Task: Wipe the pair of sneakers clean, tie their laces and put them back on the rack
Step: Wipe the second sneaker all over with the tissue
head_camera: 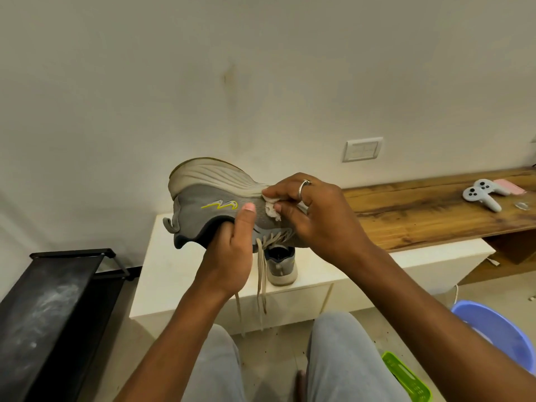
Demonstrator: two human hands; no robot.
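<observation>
Above the cabinet [179, 268], left hand [232, 245] grips sneaker [208, 198]; right hand [316, 210] pinches cloth [271, 208]

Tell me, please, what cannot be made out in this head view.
Head view:
Toe of the held sneaker: hidden behind the right hand.
Second sneaker: only its heel shows behind the held one.
Most of the cloth: covered by the right fingers.
Blue basin: cut by the right arm and frame edge.
</observation>
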